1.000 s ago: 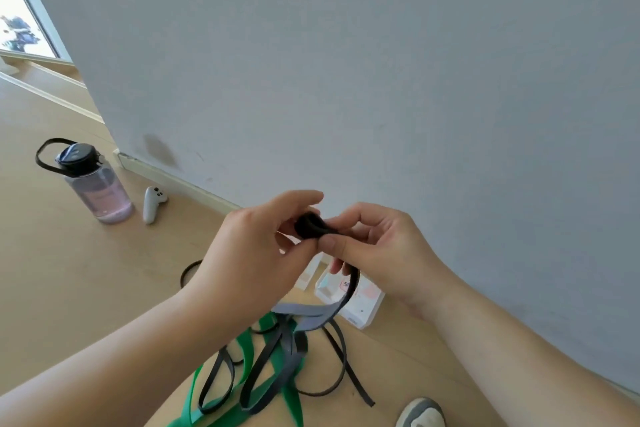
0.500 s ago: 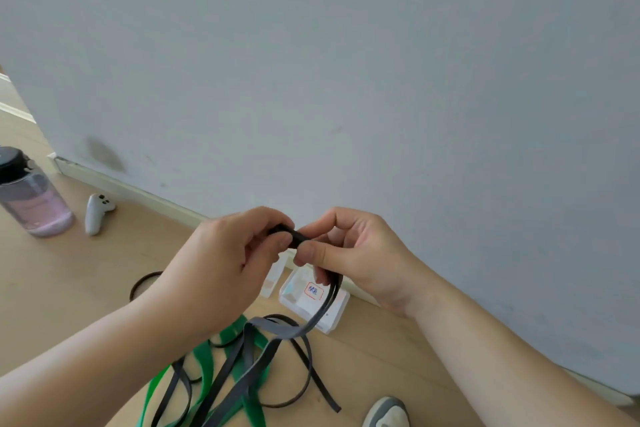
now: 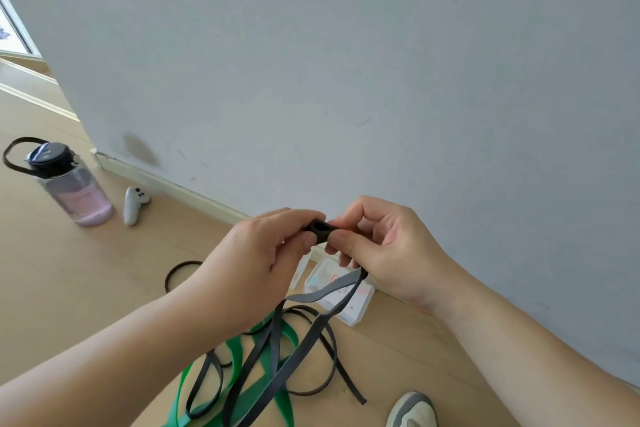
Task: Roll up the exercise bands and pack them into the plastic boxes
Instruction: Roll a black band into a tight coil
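Observation:
A small tight roll of black exercise band (image 3: 320, 229) is pinched between my left hand (image 3: 252, 260) and my right hand (image 3: 384, 246), held in the air in front of the wall. The loose tail of this black band (image 3: 273, 350) hangs from under my right hand down to the floor. There it lies tangled with a green band (image 3: 277, 406). Behind my hands, a clear plastic box (image 3: 341, 291) with a white label sits on the floor by the skirting board. A second clear box (image 3: 300, 270) is mostly hidden by my left hand.
A water bottle (image 3: 74, 194) with a black lid and strap stands on the wooden floor at the left. A white controller (image 3: 133, 204) lies beside it. A black ring band (image 3: 178, 272) lies left of my left wrist. A shoe (image 3: 412, 411) shows at the bottom edge.
The view has swung back to the left, so the bottle and controller sit further into frame. My hands have turned the black roll a little, and its hollow end now faces me.

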Demonstrator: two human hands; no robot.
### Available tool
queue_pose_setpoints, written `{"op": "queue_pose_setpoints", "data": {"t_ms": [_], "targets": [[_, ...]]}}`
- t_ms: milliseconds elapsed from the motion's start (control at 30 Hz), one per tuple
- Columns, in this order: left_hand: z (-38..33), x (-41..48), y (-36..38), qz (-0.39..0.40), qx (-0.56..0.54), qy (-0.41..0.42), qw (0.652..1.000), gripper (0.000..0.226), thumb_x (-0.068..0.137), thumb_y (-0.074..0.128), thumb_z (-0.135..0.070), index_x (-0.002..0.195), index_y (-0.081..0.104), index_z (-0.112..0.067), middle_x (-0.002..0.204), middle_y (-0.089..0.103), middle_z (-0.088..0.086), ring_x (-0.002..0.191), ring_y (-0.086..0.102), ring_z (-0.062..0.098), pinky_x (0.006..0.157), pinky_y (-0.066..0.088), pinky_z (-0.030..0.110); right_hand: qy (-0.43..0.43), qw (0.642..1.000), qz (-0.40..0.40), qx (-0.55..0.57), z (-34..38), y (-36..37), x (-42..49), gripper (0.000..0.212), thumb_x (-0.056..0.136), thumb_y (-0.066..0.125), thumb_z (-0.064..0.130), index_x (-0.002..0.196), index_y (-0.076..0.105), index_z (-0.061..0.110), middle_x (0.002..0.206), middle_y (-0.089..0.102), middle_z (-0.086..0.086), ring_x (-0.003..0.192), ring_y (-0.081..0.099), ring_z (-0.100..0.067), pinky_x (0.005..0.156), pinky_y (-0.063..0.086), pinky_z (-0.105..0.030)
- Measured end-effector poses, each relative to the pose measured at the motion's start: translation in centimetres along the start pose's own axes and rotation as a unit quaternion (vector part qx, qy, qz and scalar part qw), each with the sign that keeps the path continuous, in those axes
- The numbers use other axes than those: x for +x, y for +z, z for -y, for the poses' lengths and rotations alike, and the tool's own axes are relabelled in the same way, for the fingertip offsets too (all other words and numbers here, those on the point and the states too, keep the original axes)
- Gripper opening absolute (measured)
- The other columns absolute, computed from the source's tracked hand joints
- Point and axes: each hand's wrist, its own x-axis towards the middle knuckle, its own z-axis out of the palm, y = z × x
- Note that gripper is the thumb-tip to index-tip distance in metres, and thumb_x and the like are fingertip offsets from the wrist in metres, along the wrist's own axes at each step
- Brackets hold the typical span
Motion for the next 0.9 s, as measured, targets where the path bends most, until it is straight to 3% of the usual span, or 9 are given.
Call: {"op": "queue_pose_setpoints", "data": {"t_ms": [133, 300, 400, 667, 800, 900], "targets": [[0.5, 0.0, 0.1, -0.056, 0.034, 0.054, 0.996, 0.023, 0.101, 0.060, -0.008, 0.112, 0.074, -0.023, 0.099, 0.069, -0.014, 0.087, 0.066, 0.009, 0.075, 0.050, 0.024, 0.008, 1.000, 0.011, 0.010, 0.6, 0.9, -0.7, 0.002, 0.100, 0.065, 0.016, 0.100, 0.067, 0.016, 0.086, 0.080, -0.005, 0.079, 0.075, -0.022, 0.071, 0.057, -0.030], [0.7, 0.0, 0.3, -0.138, 0.043, 0.061, 0.988, 0.019, 0.100, 0.062, -0.010, 0.106, 0.076, -0.021, 0.091, 0.069, -0.013, 0.077, 0.064, 0.011, 0.067, 0.052, 0.032, 0.036, 0.994, -0.031, 0.095, 1.5, 2.3, -1.2, 0.015, 0.098, 0.068, 0.024, 0.104, 0.065, 0.010, 0.089, 0.081, -0.005, 0.085, 0.079, -0.021, 0.082, 0.062, -0.039], [0.7, -0.1, 0.3, -0.165, 0.066, 0.067, 0.982, 0.018, 0.100, 0.063, -0.016, 0.109, 0.077, -0.022, 0.087, 0.064, -0.011, 0.073, 0.058, 0.012, 0.060, 0.052, 0.037, 0.044, 0.989, -0.051, 0.135, 1.8, 2.6, -1.2, 0.017, 0.096, 0.071, 0.022, 0.100, 0.068, 0.006, 0.088, 0.081, -0.008, 0.084, 0.079, -0.025, 0.080, 0.062, -0.038], [0.3, -0.6, 1.6, -0.121, 0.085, 0.082, 0.986, 0.032, 0.098, 0.055, -0.013, 0.126, 0.071, -0.010, 0.088, 0.062, -0.003, 0.075, 0.056, 0.016, 0.065, 0.048, 0.026, 0.036, 0.986, -0.100, 0.132, 1.5, 2.8, -1.1, 0.021, 0.095, 0.073, 0.021, 0.091, 0.068, 0.001, 0.079, 0.079, -0.012, 0.072, 0.078, -0.029, 0.073, 0.063, -0.039], [0.8, -0.9, 1.0, -0.111, 0.060, 0.089, 0.988, 0.022, 0.098, 0.057, -0.012, 0.112, 0.074, -0.010, 0.080, 0.062, -0.002, 0.067, 0.056, 0.019, 0.058, 0.050, 0.037, 0.037, 0.985, -0.090, 0.139, 1.2, 2.7, -1.0, 0.017, 0.095, 0.072, 0.017, 0.092, 0.069, 0.001, 0.080, 0.079, -0.014, 0.074, 0.078, -0.031, 0.068, 0.060, -0.035], [1.0, -1.1, 0.5, -0.121, 0.038, 0.089, 0.988, 0.013, 0.095, 0.065, -0.012, 0.102, 0.076, -0.013, 0.079, 0.064, -0.006, 0.067, 0.058, 0.015, 0.060, 0.050, 0.037, 0.036, 0.984, -0.065, 0.163, 1.3, 2.7, -0.9, 0.012, 0.095, 0.070, 0.011, 0.092, 0.069, -0.001, 0.082, 0.079, -0.018, 0.075, 0.077, -0.034, 0.069, 0.059, -0.036]]}}
